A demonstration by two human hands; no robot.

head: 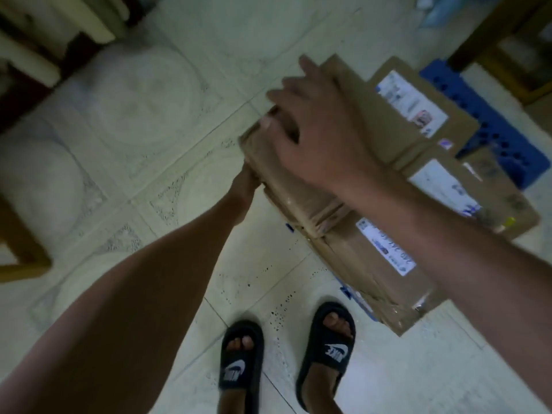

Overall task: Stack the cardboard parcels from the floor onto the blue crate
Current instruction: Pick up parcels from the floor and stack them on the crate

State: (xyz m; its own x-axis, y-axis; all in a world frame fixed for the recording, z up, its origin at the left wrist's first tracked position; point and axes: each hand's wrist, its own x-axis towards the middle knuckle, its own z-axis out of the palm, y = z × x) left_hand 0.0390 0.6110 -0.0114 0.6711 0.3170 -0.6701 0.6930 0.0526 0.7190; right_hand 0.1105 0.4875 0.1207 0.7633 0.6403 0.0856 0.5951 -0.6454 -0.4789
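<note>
Two hands on one long cardboard parcel [337, 231]: right hand [322, 135] spread flat on top, left hand [243, 189] gripping its underside corner.

Dim indoor light with a green-yellow cast; no direct source in view. Tiled floor [167, 121] is the brightest surface, pale and washed at far left and centre, with no hard glare. Shadows soft and diffuse; the near left forearm [125, 309] reads as a dark, underexposed mass. Motion blur throughout: the right hand [316, 135] and the parcel labels [412, 100] are smeared, print unreadable. Wide-angle bending at the edges; tile joints curve toward the corners. Far corners fall dark and soft. Sandals [328, 351] nearest, slightly sharper, logo legible.
</note>
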